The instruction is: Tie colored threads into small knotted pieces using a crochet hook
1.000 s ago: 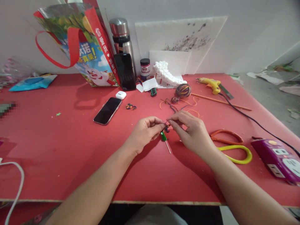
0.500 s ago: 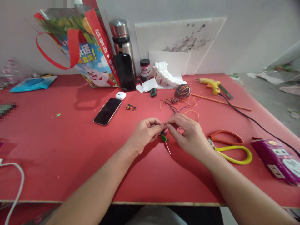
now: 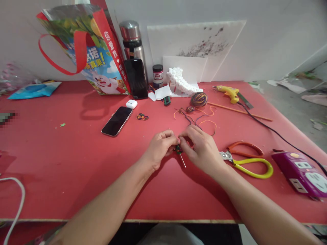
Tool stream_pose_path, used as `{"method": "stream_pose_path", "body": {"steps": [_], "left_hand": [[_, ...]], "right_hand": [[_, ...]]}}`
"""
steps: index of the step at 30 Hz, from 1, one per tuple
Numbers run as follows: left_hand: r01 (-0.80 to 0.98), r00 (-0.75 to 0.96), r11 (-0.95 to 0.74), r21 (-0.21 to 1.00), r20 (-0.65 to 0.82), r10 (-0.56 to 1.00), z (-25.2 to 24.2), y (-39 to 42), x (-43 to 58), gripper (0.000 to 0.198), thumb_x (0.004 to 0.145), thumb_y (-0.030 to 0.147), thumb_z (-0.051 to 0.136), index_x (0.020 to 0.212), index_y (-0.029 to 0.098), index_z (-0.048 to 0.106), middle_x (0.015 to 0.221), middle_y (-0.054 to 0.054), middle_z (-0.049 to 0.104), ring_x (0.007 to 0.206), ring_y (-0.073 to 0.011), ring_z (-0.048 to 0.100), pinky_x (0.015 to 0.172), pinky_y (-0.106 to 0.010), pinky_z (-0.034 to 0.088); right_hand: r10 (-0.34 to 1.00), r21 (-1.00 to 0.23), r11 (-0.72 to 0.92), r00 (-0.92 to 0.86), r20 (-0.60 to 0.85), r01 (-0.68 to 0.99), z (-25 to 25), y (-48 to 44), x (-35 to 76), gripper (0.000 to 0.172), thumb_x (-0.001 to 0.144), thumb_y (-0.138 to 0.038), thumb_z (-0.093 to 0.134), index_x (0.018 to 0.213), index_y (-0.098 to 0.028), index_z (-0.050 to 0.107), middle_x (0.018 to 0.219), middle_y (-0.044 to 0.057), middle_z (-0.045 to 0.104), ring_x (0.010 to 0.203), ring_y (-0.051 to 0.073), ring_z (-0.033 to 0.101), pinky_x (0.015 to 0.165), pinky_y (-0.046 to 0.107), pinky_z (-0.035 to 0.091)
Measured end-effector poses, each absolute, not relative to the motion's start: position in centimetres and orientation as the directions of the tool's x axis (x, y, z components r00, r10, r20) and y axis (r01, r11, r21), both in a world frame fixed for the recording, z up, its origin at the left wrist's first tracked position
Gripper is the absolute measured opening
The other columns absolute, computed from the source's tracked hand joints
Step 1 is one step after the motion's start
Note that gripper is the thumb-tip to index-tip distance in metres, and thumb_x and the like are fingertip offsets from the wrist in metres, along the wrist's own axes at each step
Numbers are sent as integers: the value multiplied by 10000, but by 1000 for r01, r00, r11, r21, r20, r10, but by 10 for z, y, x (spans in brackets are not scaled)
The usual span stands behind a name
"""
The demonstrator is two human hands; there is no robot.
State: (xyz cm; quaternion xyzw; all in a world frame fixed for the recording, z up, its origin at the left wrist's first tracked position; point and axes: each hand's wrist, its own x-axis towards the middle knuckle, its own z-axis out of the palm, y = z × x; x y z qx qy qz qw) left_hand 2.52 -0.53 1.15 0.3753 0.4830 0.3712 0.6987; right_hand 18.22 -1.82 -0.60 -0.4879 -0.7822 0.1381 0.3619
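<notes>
My left hand point(image 3: 163, 146) is closed in a pinch on a small dark piece of multicoloured yarn work point(image 3: 178, 149) with some green in it, just above the red table. A thin metal shaft point(image 3: 183, 160) sticks out below it, pointing toward me. Close against it on the right, my right hand point(image 3: 198, 144) is closed too, thumb and forefinger pinched at the yarn; the fingertips hide most of it. Loose yarn strands point(image 3: 189, 119) run from beyond my right hand to a small yarn ball point(image 3: 190, 109) and a larger variegated yarn ball point(image 3: 199, 99).
Scissors point(image 3: 247, 163) with red and yellow handles lie beside my right forearm, near a purple power socket point(image 3: 298, 173). A yellow glue gun point(image 3: 228, 92) and an orange stick point(image 3: 240, 111) are behind. Left are a phone point(image 3: 117, 121) and a small yarn piece point(image 3: 142, 117).
My right hand has shifted slightly left and down, its fingers nearer the yarn work. Less of the green part shows between my hands now. The view has moved slightly.
</notes>
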Motion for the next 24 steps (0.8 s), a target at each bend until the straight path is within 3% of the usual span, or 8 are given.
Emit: {"method": "stream_pose_path", "body": {"steps": [4, 9, 12, 14, 24], "left_hand": [[-224, 295, 450, 865, -379, 877, 9, -6, 25, 195, 698, 199, 688, 622, 188, 509, 496, 68, 401, 427, -36, 299, 439, -192, 180], [-261, 353, 471, 842, -371, 859, 9, -2, 19, 162, 739, 229, 735, 735, 151, 593, 584, 29, 550, 415, -32, 395, 420, -181, 194], [-274, 328, 435, 858, -342, 881, 10, 1, 16, 161, 753, 219, 739, 729, 140, 601, 592, 23, 572, 417, -33, 421, 410, -176, 220], [-273, 319, 420, 865, -331, 888, 10, 2, 15, 146, 762, 214, 738, 740, 132, 620, 598, 17, 589, 419, -35, 436, 405, -175, 232], [-215, 369, 461, 861, -366, 854, 12, 1, 15, 163, 764, 218, 746, 708, 135, 617, 589, 12, 594, 397, -29, 415, 389, -174, 208]], "right_hand": [[924, -715, 375, -171, 343, 590, -10, -10, 188, 124, 917, -223, 555, 818, -207, 629, 778, 49, 656, 702, 188, 599, 648, 315, 430], [989, -979, 81, -135, 55, 188, -5, 1, 198, 214, 899, -408, 672, 970, -208, 702, 891, 54, 749, 820, 202, 688, 753, 337, 544], [976, -998, -65, -208, -66, 10, 2, -1, 196, 350, 828, -432, 792, 1087, -215, 699, 975, 60, 766, 870, 208, 711, 795, 359, 570], [964, -991, -124, -241, -109, -47, 3, -3, 193, 370, 751, -371, 862, 1040, -209, 697, 958, 55, 757, 863, 198, 708, 791, 351, 567], [985, -983, -152, -104, -141, -107, 2, 0, 196, 282, 661, -292, 834, 878, -176, 698, 733, -18, 656, 630, 121, 583, 644, 302, 475]]}}
